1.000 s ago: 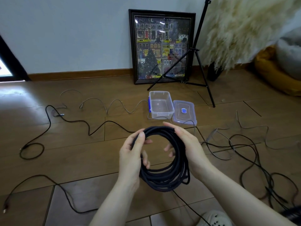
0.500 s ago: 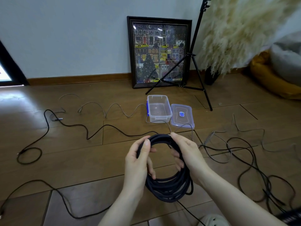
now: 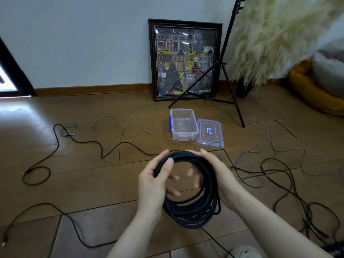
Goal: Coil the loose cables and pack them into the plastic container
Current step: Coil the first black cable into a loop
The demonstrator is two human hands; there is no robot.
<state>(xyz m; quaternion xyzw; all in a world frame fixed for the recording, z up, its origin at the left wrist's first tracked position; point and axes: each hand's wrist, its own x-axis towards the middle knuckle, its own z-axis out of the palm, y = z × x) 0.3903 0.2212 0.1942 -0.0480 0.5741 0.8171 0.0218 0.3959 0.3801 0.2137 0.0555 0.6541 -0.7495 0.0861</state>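
I hold a thick coil of black cable [image 3: 193, 211] upright in front of me over the wooden floor. My left hand [image 3: 152, 185] grips its left side, thumb on top of the strands. My right hand [image 3: 221, 175] wraps around the right side, fingers curled through the loop. A clear plastic container [image 3: 184, 125] stands open on the floor beyond the coil, its lid [image 3: 210, 132] lying flat beside it on the right. A loose black cable [image 3: 78, 140] snakes across the floor at left, and a thin grey cable [image 3: 130, 123] runs in waves toward the container.
A tangle of black and grey cables [image 3: 279, 175] lies at right. A framed picture [image 3: 185, 60] leans on the wall behind a black tripod [image 3: 223, 71]. Pampas grass [image 3: 275, 34] and a yellow cushion [image 3: 312, 90] fill the far right. Another black cable [image 3: 55, 211] crosses the near left floor.
The view has tilted up slightly, so the container and the coil sit lower in frame. Both hands keep hold of the coil, with fingers shifting around the strands.
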